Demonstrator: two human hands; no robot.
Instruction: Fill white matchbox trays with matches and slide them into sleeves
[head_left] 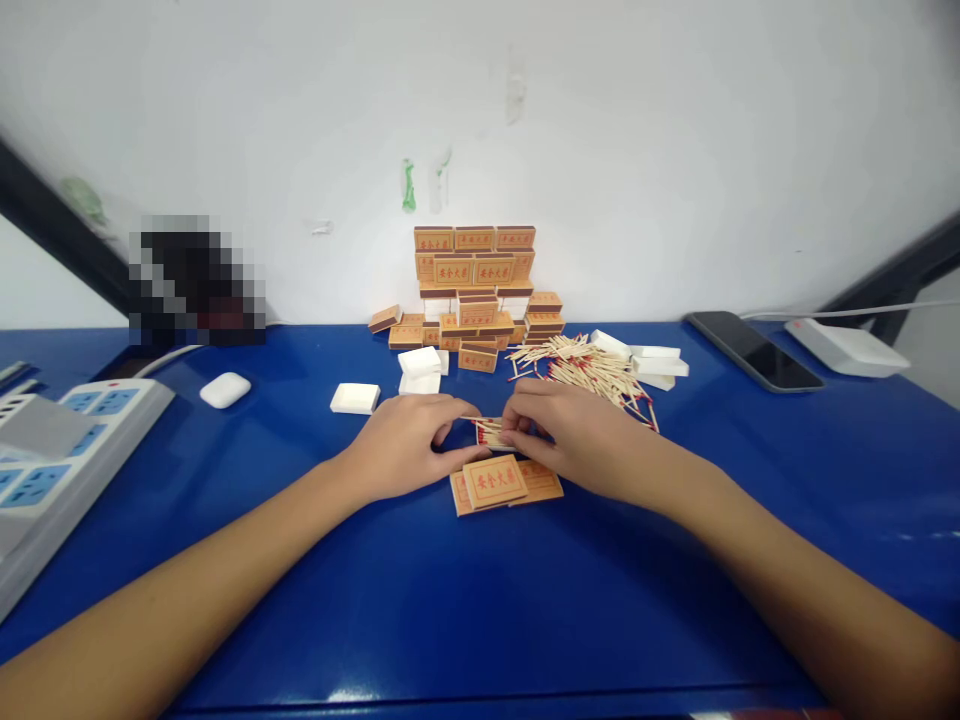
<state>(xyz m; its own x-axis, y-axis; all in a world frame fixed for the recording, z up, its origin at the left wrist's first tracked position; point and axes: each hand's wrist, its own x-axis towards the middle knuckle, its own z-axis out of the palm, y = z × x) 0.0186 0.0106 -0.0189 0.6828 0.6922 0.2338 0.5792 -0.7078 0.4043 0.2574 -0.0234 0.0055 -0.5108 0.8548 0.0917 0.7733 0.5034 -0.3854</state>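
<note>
Matches (pixel 490 431) lie in a tray (pixel 496 447) between the hands. Leftmost is a power strip (pixel 112 425), then a case (pixel 225 390). The left hand (pixel 409 442) grips the tray, boxes (pixel 496 482) just in front. The right hand (pixel 570 435) bunches its fingertips there, what they pinch unclear; beyond, a heap (pixel 592 372), then a phone (pixel 752 350).
</note>
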